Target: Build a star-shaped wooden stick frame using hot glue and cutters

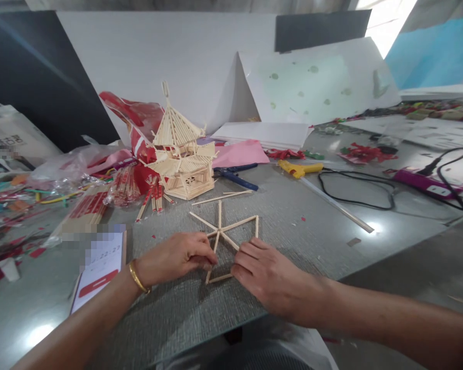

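Observation:
A flat spoked frame of thin wooden sticks (237,224) lies on the grey table in front of me. Its spokes meet at one hub, and short outer sticks join spoke ends on the right and at the bottom. My left hand (185,255), with a gold bangle at the wrist, has its fingers closed on the lower-left spoke. On the lower-right side, my right hand (264,272) pinches the frame and hides the corner there. Loose wooden sticks (216,198) lie just beyond it. Farther back stands a pavilion model (185,164) built of similar sticks.
Blue-handled pliers (239,177) sit beside the model. A yellow glue gun (299,168) with a glue stick and black cable lies right of them, near a purple power strip (428,182). Bundled sticks (123,187) and a phone (100,267) are at left.

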`<state>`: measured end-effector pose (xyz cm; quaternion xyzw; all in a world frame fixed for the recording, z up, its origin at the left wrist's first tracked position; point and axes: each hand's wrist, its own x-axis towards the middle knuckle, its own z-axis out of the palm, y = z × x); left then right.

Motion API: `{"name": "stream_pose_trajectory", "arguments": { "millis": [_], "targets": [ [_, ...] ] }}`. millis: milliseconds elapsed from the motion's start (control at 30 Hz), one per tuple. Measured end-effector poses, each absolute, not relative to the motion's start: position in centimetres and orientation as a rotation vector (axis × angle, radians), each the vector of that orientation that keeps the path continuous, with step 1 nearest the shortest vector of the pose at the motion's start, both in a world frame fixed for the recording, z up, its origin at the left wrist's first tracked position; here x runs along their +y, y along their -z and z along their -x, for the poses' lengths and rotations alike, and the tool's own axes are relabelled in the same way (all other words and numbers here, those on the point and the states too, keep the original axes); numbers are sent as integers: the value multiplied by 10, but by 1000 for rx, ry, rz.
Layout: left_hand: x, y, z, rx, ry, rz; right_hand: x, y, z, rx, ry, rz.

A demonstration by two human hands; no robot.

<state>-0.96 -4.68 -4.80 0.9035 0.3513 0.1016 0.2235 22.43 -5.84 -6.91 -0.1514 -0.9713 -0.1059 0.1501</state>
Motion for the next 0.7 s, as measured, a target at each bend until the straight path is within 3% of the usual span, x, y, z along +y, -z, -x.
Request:
{"name": "stream_pose_trajectory", "arguments": {
  "millis": [300,700],
  "targets": [
    [-71,40,-1,1147,-380,-2537,-43,53,-258,-2691,60,574],
    [-88,49,-32,1196,-171,-2791,-37,55,-280,-2584,-47,680]
  ]
}}
